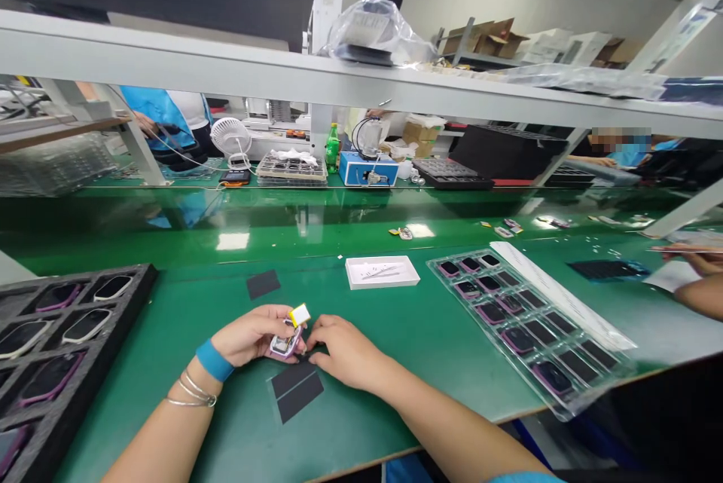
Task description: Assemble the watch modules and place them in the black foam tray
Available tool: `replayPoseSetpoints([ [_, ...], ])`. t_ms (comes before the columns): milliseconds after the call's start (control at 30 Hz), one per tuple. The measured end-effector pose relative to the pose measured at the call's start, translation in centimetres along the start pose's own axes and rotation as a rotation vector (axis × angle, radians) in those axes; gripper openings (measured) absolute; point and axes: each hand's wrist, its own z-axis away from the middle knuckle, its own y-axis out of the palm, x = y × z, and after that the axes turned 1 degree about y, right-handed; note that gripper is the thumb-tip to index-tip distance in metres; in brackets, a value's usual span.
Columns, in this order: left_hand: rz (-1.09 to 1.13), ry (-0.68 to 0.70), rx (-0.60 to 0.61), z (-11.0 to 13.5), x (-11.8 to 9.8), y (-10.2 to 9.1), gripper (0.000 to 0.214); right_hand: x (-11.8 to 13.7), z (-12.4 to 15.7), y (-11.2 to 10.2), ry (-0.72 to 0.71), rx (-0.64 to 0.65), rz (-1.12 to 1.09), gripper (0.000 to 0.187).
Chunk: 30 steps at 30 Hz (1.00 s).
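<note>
Worked at a long green bench, counting clock directions from the middle of the work. Had a dark foam tray at nine o'clock, loaded with framed watches, and a clear plastic tray at three o'clock, loaded with more watches and black rectangles. Saw a co-worker's hand well apart, beyond the clear tray, also toward three o'clock. Rested the right hand at three o'clock of the work, fingers bent, with fingertips touching or just beside its lower edge; could not tell whether pinching anything there. Curled the left hand in from nine o'clock, grasping a purple watch body above the bench. Had a white box at two o'clock, paired black strips at six, and a lone black sheet at eleven. Noted, smallest of all, a yellow-and-white piece jutting from the watch body at one o'clock; could not make out any join. Judged that piece the likeliest trouble: might have been bent or torn loose by a brush of the right fingers or a careless twist. Might also have dropped the watch body onto the strips through a slackened left grasp, or marked the strips by dragging a knuckle across.
</note>
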Motion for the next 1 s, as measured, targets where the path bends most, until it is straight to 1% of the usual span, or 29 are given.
replayPoseSetpoints([
  [100, -0.004, -0.008, 0.038, -0.4, 0.5, 0.3, 0.015, 0.2, 0.3, 0.5, 0.013, 0.007, 0.027, 0.015],
  [333, -0.024, -0.02, 0.006, -0.4, 0.7, 0.1, 0.019, 0.0, -0.3, 0.7, 0.017, 0.008, 0.048, 0.011],
  [500, -0.029, -0.024, 0.025, -0.4, 0.7, -0.1, 0.02, 0.0, -0.7, 1.0, 0.044, 0.006, 0.023, 0.006],
  [567, -0.027, -0.022, 0.041, -0.5, 0.7, -0.2, 0.02, -0.1, -0.6, 1.4, 0.041, -0.011, 0.046, 0.009],
  [667, -0.026, -0.017, 0.081, -0.6, 0.7, -0.5, 0.019, -0.1, -0.2, 1.9, 0.005, -0.058, 0.106, 0.012],
  [800, -0.028, 0.001, 0.125, -0.8, 1.0, -0.8, 0.019, -0.1, 1.1, 2.2, -0.088, -0.099, 0.178, 0.011],
  [900, -0.034, 0.007, 0.143, -0.8, 1.2, -0.8, 0.018, 0.0, 2.6, 2.1, -0.155, -0.129, 0.161, 0.006],
  [967, -0.035, 0.007, 0.141, -0.7, 1.1, -0.7, 0.018, 0.0, 3.5, 1.7, -0.199, -0.203, 0.118, 0.004],
  [1000, -0.033, 0.008, 0.137, -0.6, 1.1, -0.7, 0.019, 0.1, 3.9, 1.3, -0.231, -0.26, 0.091, 0.004],
])
